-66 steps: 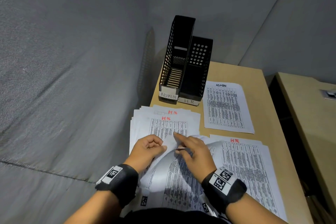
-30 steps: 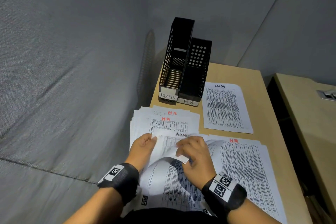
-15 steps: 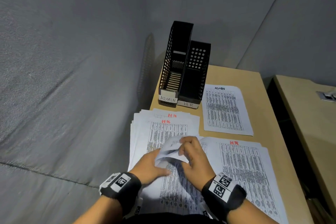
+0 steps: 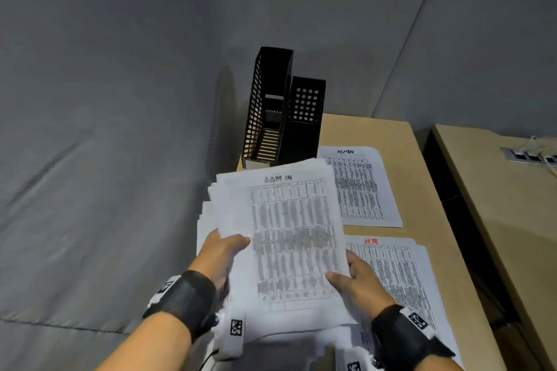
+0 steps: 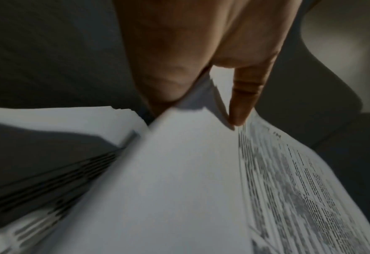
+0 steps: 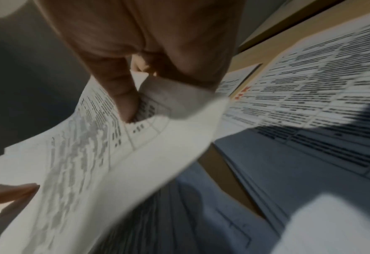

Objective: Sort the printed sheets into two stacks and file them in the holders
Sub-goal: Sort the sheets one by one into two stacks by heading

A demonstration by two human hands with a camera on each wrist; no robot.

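A printed sheet headed ADMIN (image 4: 289, 235) is held up above the unsorted pile (image 4: 208, 220) at the desk's left. My left hand (image 4: 224, 250) pinches its left edge, thumb on top (image 5: 240, 106). My right hand (image 4: 352, 274) pinches its lower right corner (image 6: 158, 96), thumb on the print. Flat on the desk lie a single ADMIN sheet (image 4: 358, 187) at the back right and an HR stack (image 4: 394, 274) in front of it. Two black holders (image 4: 280, 117) stand at the back by the wall, both looking empty; the raised sheet hides their labels.
The grey partition wall (image 4: 120, 99) runs close along the desk's left side and behind the holders. A second desk (image 4: 506, 190) stands to the right across a dark gap. Bare desktop (image 4: 376, 132) shows behind the ADMIN sheet.
The curled sheet that both hands were peeling from the pile is now lifted flat and clear of it. My left hand went from pressing the pile to pinching the sheet's left edge.
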